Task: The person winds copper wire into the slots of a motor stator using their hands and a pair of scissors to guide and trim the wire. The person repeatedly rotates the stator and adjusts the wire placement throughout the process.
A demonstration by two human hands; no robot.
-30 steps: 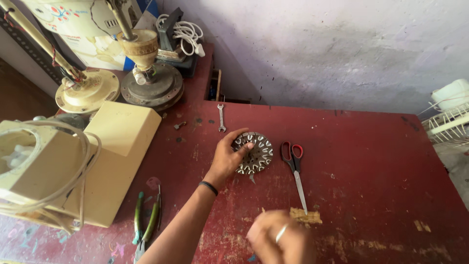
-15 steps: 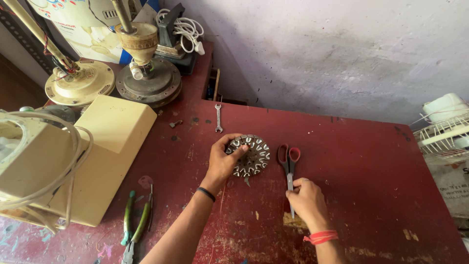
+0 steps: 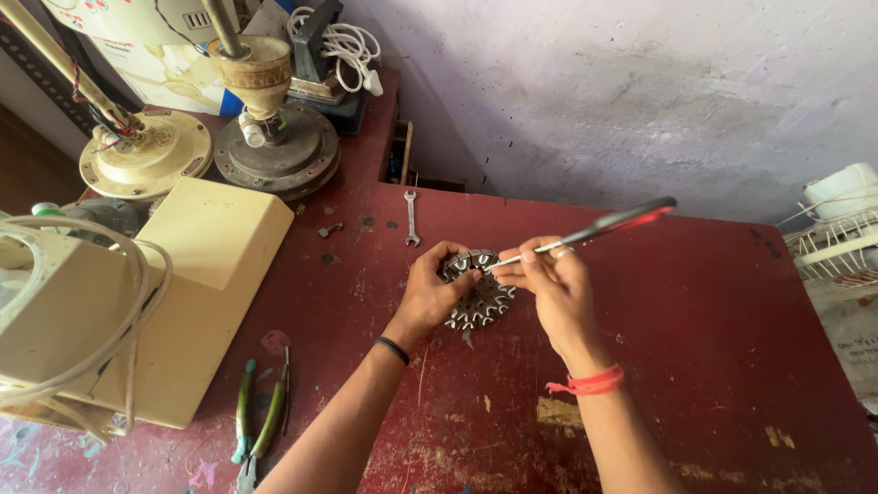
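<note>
Red worn bench (image 3: 695, 366) against a rough pale wall (image 3: 585, 91). Left side crowded: cream fan housing (image 3: 174, 302) with a wire guard (image 3: 82, 302) on it takes up the left edge, behind it two fan motor bases, brass-coloured one (image 3: 146, 160) and dark one (image 3: 279, 151), plus a white cable coil (image 3: 343, 41) at the back. White fan grille (image 3: 837, 242) at the right edge. Green-handled pliers (image 3: 256, 416) lie near the left forearm, small spanner (image 3: 412, 218) just behind the hands, both clear of the work. Stator (image 3: 476, 293), a round toothed metal disc, sits mid-bench, lifted at its left side. Left hand (image 3: 430, 293) is curled around the stator's left rim, gripping it. Right hand (image 3: 553, 288) is closed on scissors (image 3: 594, 229), red-black handles up and to the right, blade tip down on the stator's top. Nothing blocks the view of the stator except the left fingers over its rim. Versus half a second back: scissors were flat on the bench right of the stator with the right hand reaching over them; now they're picked up and at the stator. Left hand hasn't moved off the rim.
</note>
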